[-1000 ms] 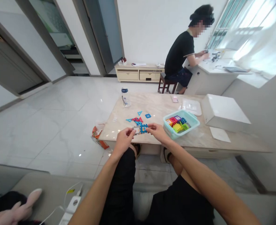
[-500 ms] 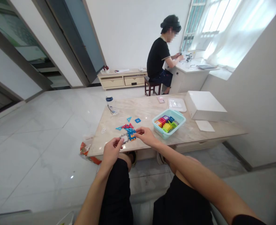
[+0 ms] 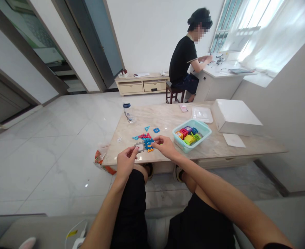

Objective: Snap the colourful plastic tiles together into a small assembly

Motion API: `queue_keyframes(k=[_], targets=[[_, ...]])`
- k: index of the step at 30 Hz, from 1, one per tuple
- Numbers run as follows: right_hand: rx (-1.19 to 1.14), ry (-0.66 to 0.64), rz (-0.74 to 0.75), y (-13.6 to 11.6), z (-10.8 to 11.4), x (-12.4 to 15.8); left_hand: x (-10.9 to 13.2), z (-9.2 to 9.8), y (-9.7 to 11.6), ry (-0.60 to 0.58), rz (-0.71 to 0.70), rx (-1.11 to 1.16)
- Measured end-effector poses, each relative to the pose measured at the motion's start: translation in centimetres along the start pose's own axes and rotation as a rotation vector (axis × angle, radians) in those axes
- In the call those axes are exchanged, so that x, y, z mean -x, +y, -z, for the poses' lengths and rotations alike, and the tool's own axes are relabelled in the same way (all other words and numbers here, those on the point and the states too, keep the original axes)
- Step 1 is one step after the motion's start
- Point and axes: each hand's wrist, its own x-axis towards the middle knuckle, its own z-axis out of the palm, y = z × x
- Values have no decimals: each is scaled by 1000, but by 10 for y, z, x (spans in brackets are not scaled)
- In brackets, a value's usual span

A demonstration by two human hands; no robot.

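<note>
Left hand: the left hand (image 3: 125,160) was closed in a pinch, thumb and fingertips gripping the grey square plastic interlocking tile (image 3: 140,147) by its left edge, just above the near edge of the table.
Right hand: the right hand (image 3: 164,147) was likewise pinched shut, holding the blue and orange cluster of joined plastic tiles (image 3: 149,145) from its right side.
Change: half a second earlier the grey tile and the cluster were held the same way, edge to edge; the two hands had barely shifted against each other, while the view itself had swung slightly. The grey tile sat touching the cluster's left side; whether the teeth had seated cannot be told.
Meaning: by my judgement the joining of the grey tile to the cluster was under way, not clearly finished.
Loose pieces: a small group of red and blue flat tiles (image 3: 141,136), a blue triangle tile (image 3: 147,128) and a blue square tile (image 3: 156,130) lay on the beige marble-patterned table (image 3: 168,119) just beyond the hands.
Supply: a pale green plastic tub (image 3: 203,128) of mixed coloured tiles stood right of the hands, apart from them.
Further out: a clear water bottle with a dark blue cap (image 3: 128,112), a clear plastic lid (image 3: 202,114) and a white cardboard box (image 3: 235,117).
Other person: someone in a black shirt (image 3: 182,60) sat at a white desk by the window.
Writing: none legible; the bottle's label was too small to read.
</note>
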Motion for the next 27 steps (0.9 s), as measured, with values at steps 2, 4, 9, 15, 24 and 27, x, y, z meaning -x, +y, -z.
queue_keyframes(k=[2,4,9,15,24,27], targets=[[0,4,5,-2,2,0,2,1,4,-15,9,-1],[-9,-10,-7,-3,3,1,4,1,7,-20,7,11],[-46,-66,-64,-1,3,8,7,1,5,-22,-14,7],[-138,-134,-140,3,3,21,10,2,3,-49,-26,-27],[-189,-222,-79,-5,8,13,6,3,4,-132,24,50],[-78,-192,10,-7,9,11,5,3,6,-143,57,86]])
